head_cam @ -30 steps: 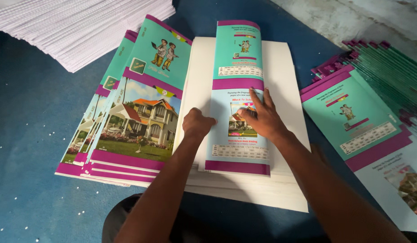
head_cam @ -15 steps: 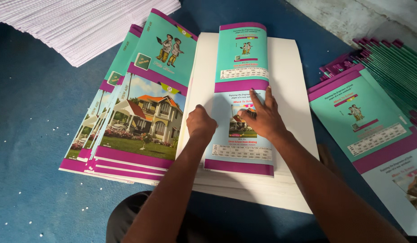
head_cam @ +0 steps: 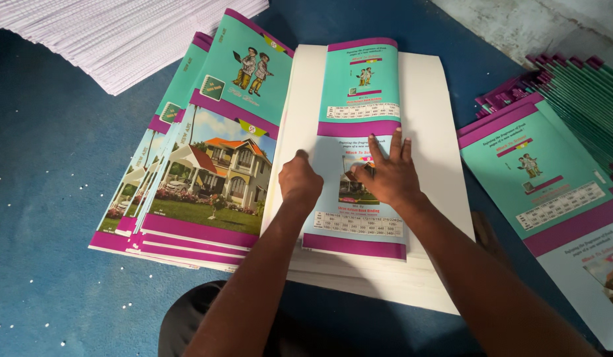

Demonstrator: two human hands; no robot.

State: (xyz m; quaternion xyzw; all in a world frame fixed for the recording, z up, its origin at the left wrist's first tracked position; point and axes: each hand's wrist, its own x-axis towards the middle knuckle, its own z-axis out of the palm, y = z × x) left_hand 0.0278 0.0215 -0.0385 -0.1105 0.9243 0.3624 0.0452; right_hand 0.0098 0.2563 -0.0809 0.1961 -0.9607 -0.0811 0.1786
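Centrally, a folded cover sheet is laid on the white paper stack, long axis running away from the body. It is pressed by the right hand, fingers spread flat; the left hand, curled, is set at its left edge.

Two bare forearms and hands, seen from above

Both arms are uncovered from the lower edge of the picture up to the fingers: no sleeve, cuff, watch, bracelet or ring shows on either. The left hand shows knuckles and the back of the hand; the right hand shows four long fingers with short, plain nails (no polish that can be made out). Below and between the forearms lies a patch of dark cloth, black or near black, apparently the person's clothing, its cut hidden in shadow.
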